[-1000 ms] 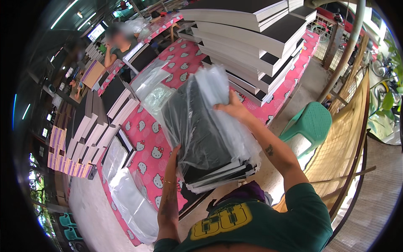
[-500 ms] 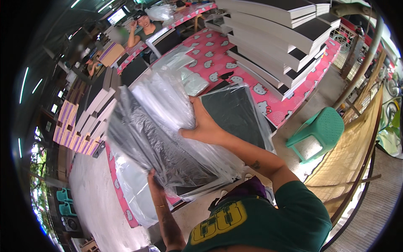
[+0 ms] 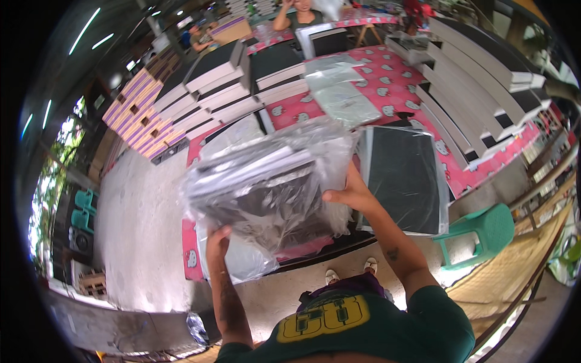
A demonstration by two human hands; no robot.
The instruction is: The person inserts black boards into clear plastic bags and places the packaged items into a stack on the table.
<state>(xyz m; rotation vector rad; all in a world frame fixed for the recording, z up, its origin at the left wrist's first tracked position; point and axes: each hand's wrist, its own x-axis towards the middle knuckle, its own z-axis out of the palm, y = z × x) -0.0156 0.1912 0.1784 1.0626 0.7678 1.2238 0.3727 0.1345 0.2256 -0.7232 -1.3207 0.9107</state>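
Observation:
Between my two hands is a bundle of black and white sheets in loose clear plastic (image 3: 266, 187), tilted above the near edge of the table. My left hand (image 3: 218, 242) is closed on its lower left corner, thumb on top. At its right side my right hand (image 3: 351, 192) grips the plastic, thumb in front and the other fingers partly hidden behind. Just right of that hand lies a flat black piece in a clear plastic sleeve (image 3: 402, 178). Under the bundle's left part, more clear plastic (image 3: 242, 260) rests on the table.
The pink patterned table cover (image 3: 284, 116) bears tall stacks of black-topped white slabs (image 3: 484, 91) at right and similar stacks (image 3: 212, 85) at left. Clear plastic bags (image 3: 345, 100) lie mid-table. A green stool (image 3: 484, 236) stands at right. Another person (image 3: 296, 18) is across the table.
The bundle has gone from steeply raised to a lower, more level tilt, and its plastic has shifted. Both hands still hold it. My view has swung left.

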